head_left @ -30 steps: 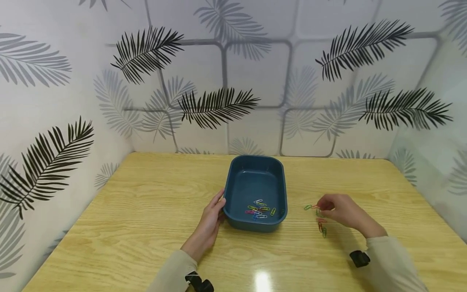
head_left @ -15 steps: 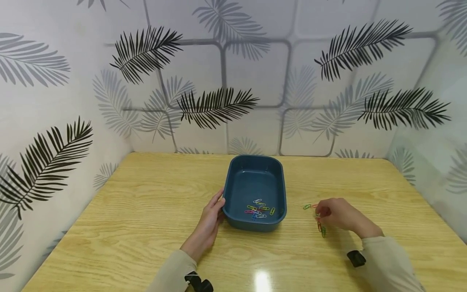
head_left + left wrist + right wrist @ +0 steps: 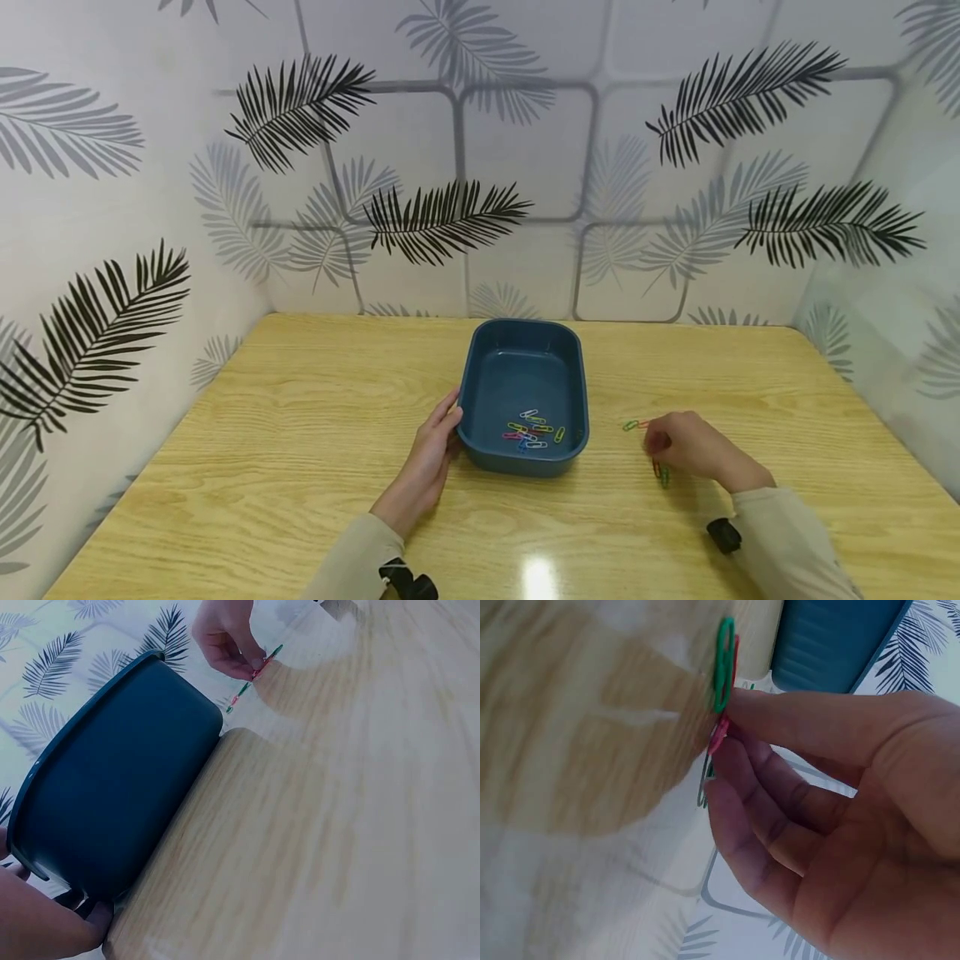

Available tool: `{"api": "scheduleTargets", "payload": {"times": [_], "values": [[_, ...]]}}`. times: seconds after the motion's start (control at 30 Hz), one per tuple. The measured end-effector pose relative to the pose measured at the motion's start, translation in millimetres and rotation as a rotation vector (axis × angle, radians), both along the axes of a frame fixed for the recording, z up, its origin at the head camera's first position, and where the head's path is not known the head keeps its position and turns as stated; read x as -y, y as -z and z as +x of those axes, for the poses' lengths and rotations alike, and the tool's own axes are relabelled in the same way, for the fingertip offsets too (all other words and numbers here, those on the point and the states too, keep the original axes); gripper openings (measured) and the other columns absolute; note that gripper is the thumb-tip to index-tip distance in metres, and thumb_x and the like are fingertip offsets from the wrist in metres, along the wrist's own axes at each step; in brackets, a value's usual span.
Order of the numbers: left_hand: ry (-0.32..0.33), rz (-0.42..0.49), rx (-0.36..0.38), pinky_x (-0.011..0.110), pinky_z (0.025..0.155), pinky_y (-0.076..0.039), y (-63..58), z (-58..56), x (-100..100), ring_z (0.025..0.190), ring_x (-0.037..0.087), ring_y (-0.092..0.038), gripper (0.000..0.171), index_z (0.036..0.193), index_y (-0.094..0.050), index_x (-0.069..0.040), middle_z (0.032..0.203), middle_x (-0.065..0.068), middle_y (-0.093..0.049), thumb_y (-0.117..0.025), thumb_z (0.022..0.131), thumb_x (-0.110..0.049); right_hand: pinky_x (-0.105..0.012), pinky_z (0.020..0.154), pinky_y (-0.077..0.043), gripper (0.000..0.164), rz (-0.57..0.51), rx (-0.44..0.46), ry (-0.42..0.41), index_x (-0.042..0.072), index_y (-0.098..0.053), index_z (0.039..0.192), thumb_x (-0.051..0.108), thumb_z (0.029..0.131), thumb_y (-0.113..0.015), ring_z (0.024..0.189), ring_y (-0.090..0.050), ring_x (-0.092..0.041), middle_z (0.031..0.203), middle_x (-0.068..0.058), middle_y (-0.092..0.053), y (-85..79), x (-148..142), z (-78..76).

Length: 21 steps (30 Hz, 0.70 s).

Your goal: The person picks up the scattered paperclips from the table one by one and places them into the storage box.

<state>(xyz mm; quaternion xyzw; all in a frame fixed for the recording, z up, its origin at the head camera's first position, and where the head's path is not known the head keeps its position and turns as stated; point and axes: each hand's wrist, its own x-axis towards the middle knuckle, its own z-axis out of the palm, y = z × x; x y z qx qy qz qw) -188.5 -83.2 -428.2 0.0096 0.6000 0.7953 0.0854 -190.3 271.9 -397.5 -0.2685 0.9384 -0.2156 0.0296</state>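
Note:
A dark blue plastic box [image 3: 525, 462] stands on the table with several coloured paper clips [image 3: 534, 429] in its near end. My left hand [image 3: 426, 462] holds it at the near left corner; in the left wrist view the thumb and fingers [image 3: 45, 915] grip that corner. To the right of the box my right hand [image 3: 686, 450] is low over a line of red and green paper clips. Its thumb and fingertips pinch a red paper clip [image 3: 718, 735], next to a green paper clip [image 3: 724, 667]. Two clips [image 3: 660, 473] lie nearer me, and a green one [image 3: 630, 425] lies farther off.
The wooden table [image 3: 322, 400] spreads out on both sides of the box. A patterned wall [image 3: 525, 167] stands right behind the table's back edge, with side walls left and right.
My right hand has moved slightly nearer me and to the left along the line of paper clips, covering those in the middle. The left hand and box have stayed in place.

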Motion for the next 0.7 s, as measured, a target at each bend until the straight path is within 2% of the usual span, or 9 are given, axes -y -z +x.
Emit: {"api": "scheduleTargets", "payload": {"times": [0.17, 0.4, 0.7], "values": [[0.004, 0.001, -0.005, 0.046, 0.109, -0.026, -1.1, 1.2, 0.6, 0.134, 0.036, -0.036, 0.052, 0.154, -0.024, -0.007, 0.152, 0.02, -0.03, -0.038, 0.106, -0.021, -0.03, 0.059, -0.049, 0.013, 0.011, 0.015, -0.006, 0.005, -0.069, 0.08, -0.008, 0.08, -0.069, 0.066, -0.057, -0.01, 0.075, 0.003, -0.063, -2.4, 0.5, 1.2], [0.006, 0.006, -0.001, 0.047, 0.11, -0.025, 0.3, 0.5, 0.6, 0.135, 0.035, -0.035, 0.052, 0.154, -0.023, -0.007, 0.153, 0.019, -0.03, -0.038, 0.106, -0.022, -0.037, 0.061, -0.052, 0.012, 0.047, -0.04, 0.035, 0.004, -0.072, 0.078, -0.008, 0.079, -0.071, 0.067, -0.062, -0.018, 0.075, -0.001, -0.066, -3.2, 0.0, 1.2], [0.001, 0.003, 0.0, 0.047, 0.11, -0.025, 2.1, 0.9, 1.1, 0.135, 0.035, -0.035, 0.052, 0.154, -0.025, -0.007, 0.153, 0.019, -0.029, -0.038, 0.106, -0.021, -0.036, 0.06, -0.048, 0.014, 0.06, -0.07, 0.057, 0.004, -0.066, 0.078, -0.009, 0.079, -0.068, 0.066, -0.056, -0.016, 0.074, 0.001, -0.061, -0.3, -2.1, 2.1]]}}
